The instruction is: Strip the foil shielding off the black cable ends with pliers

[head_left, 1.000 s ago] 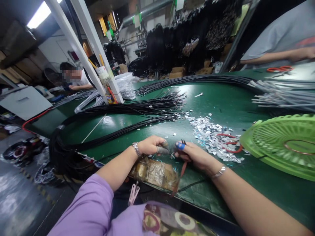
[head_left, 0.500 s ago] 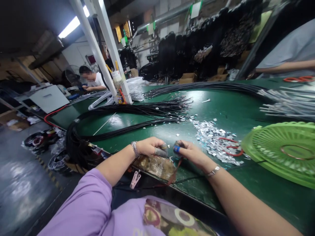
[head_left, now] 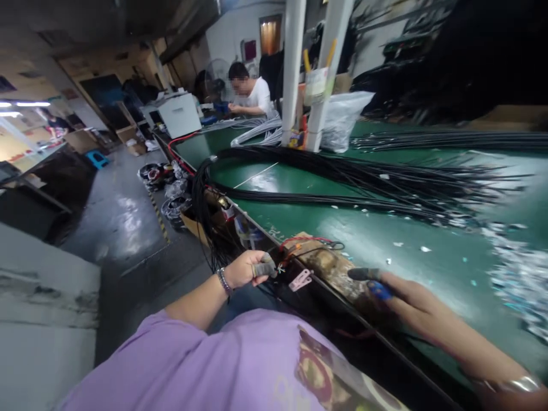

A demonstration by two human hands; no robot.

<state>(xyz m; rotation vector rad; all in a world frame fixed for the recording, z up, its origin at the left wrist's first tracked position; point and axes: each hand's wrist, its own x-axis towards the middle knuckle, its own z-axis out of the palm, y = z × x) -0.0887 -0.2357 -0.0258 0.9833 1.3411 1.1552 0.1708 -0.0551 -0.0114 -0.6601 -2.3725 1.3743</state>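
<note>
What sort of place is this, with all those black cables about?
Probably a cable workshop or small factory. Long bundles of black cables lie on a green worktable, with small pale scraps scattered near their ends. Farther back, another person leans forward.

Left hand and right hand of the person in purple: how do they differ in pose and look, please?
The left hand is curled, with thin wire ends at its fingertips; the right hand stretches one finger out straight.
The left hand wears grey wraps; the right hand wears a blue wrap and a dark wrap.
The left wrist has a linked bracelet, the right wrist a silver band.
Both hands have wrapped fingers.
</note>
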